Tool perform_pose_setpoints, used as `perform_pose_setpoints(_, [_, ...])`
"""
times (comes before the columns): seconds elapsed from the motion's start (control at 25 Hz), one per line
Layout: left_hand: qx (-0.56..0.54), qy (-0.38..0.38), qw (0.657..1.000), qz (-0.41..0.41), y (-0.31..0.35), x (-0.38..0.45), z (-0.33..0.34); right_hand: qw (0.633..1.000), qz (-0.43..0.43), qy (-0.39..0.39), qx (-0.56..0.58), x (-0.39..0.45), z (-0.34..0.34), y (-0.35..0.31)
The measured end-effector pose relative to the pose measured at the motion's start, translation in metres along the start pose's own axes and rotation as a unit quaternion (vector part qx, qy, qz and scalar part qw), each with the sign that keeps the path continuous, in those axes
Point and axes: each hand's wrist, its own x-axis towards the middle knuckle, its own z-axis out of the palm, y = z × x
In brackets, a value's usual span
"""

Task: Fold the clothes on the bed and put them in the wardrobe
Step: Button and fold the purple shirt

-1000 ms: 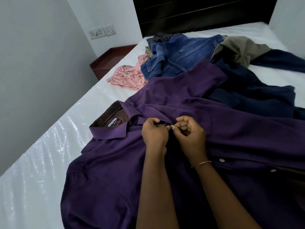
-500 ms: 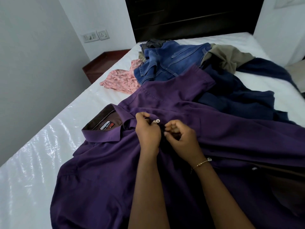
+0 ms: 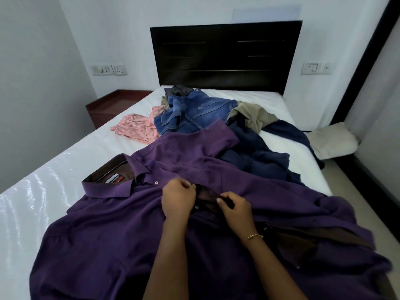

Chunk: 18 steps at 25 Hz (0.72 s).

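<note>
The purple shirt point(image 3: 112, 239) is spread face-up on the bed point(image 3: 71, 156); its front placket is pinched by the left hand point(image 3: 178, 200) and right hand point(image 3: 237, 210), fingers closed on fabric.

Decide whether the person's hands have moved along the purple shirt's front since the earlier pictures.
Yes. Both the left hand and right hand now sit farther from the collar of the purple shirt, down the placket.
</note>
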Motion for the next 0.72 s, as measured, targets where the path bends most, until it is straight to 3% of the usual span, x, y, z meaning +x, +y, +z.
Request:
perform_pose_setpoints(0.08, [0.137, -0.092, 0.986, 0.029, -0.006, -0.005, 0.008, 0.997, 0.056, -0.003, 0.056, 0.007, 0.007, -0.02])
perform_pose_setpoints(0.16, [0.194, -0.121, 0.972, 0.043, -0.014, -0.006, 0.013, 0.992, 0.084, -0.004, 0.089, 0.011, 0.018, -0.027])
perform_pose_setpoints(0.4, [0.182, -0.177, 0.966, 0.057, -0.029, 0.005, 0.022, 0.999, 0.005, 0.036, 0.03, -0.008, 0.054, 0.013])
perform_pose_setpoints(0.6, [0.213, -0.147, 0.963, 0.076, -0.017, 0.002, 0.029, 0.997, -0.029, 0.052, -0.041, -0.013, 0.058, 0.013])
perform_pose_setpoints(0.72, [0.219, -0.148, 0.962, 0.064, -0.019, 0.006, 0.031, 0.992, -0.053, 0.105, -0.035, -0.018, 0.058, 0.013])
